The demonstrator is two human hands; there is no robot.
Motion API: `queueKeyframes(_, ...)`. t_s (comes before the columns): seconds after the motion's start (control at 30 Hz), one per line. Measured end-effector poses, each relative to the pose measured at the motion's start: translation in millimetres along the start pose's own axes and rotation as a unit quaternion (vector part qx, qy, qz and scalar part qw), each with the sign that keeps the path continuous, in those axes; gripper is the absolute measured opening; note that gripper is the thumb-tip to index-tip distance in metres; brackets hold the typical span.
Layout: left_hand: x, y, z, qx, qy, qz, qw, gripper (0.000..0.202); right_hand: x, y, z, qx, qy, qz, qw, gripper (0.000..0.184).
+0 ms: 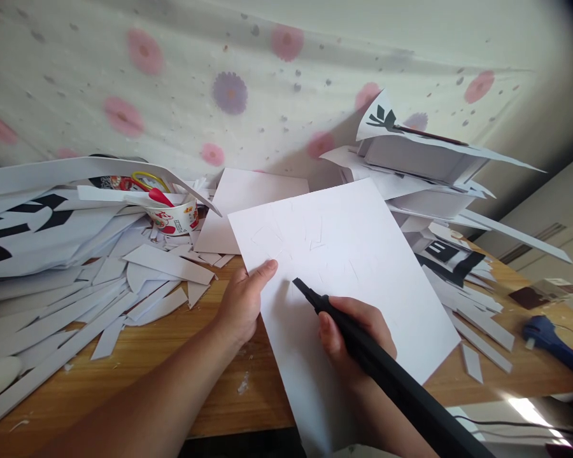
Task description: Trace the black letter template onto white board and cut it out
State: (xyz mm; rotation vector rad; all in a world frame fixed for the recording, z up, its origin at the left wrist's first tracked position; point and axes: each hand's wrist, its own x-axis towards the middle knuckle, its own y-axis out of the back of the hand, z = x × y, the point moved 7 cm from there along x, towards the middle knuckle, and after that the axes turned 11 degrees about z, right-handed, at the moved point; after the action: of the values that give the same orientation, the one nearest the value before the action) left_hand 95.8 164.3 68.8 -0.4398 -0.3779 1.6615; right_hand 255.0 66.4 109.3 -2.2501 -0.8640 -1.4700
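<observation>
My left hand (245,299) grips the left edge of a large white board (386,280), thumb on top and its other fingers hidden beneath. Thin lines mark the board's upper part, some forming angular outlines. My right hand (358,334) is closed around a long black utility knife (377,362). Its narrow, slanted dark tip points up and left, over the board just right of my left thumb. Whether the tip touches the surface I cannot tell. The board is tilted, and its lower end reaches past the table's front edge.
White offcut strips (167,264) heap at left, around a paper cup (174,218) holding a red-handled item. Another white board (262,191) leans behind. Stacked white box-like pieces (410,159) stand at right, with a blue glue gun (556,343) on the wooden table (233,388).
</observation>
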Motion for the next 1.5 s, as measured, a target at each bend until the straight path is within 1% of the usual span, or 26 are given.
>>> queueKeyframes(0.1,-1.4,-0.2,0.9,0.000,-0.001,0.001,1.000,0.032,1.2,-2.0,-1.8,0.003,-0.004,-0.008,1.000,0.016)
queueKeyframes(0.2,-1.8,1.1,1.0,0.004,-0.004,0.008,1.000,0.034,3.4,-3.7,-5.9,0.021,0.011,-0.005,1.000,0.016)
queueKeyframes(0.33,-1.1,2.2,0.5,0.013,-0.009,0.013,1.000,0.035,5.3,-4.3,-9.9,0.040,0.051,0.004,0.998,0.021)
queueKeyframes(0.47,-1.3,1.9,1.9,0.022,-0.019,0.010,1.000,0.034,2.8,-4.0,-17.1,0.038,0.112,0.004,0.993,0.026)
queueKeyframes(0.53,-1.5,2.0,3.3,0.029,-0.028,0.013,0.999,0.033,1.0,-3.2,-20.8,0.034,0.129,0.007,0.991,0.029)
queueKeyframes(0.7,-1.5,3.1,3.2,0.036,-0.031,0.023,0.999,0.032,-1.4,-5.1,-25.0,0.037,0.133,-0.009,0.990,0.037)
queueKeyframes(0.87,-2.2,2.6,4.5,0.033,-0.040,0.023,0.998,0.032,-0.4,-2.9,-26.4,0.037,0.138,-0.004,0.990,0.035)
queueKeyframes(1.0,-1.7,4.3,3.0,0.031,-0.032,0.029,0.999,0.033,-0.1,-2.2,-27.6,0.030,0.135,-0.012,0.990,0.032)
queueKeyframes(1.1,-0.8,5.2,1.7,0.035,-0.032,0.024,0.999,0.032,-1.4,-2.0,-27.4,0.030,0.129,-0.011,0.991,0.034)
queueKeyframes(1.3,-1.5,7.1,2.2,0.034,-0.040,0.037,0.998,0.036,-5.0,-0.1,-25.2,0.031,0.115,-0.002,0.993,0.033)
queueKeyframes(1.5,-1.7,7.5,3.2,0.028,-0.050,0.047,0.997,0.033,-6.8,0.8,-27.1,0.042,0.119,-0.013,0.992,0.037)
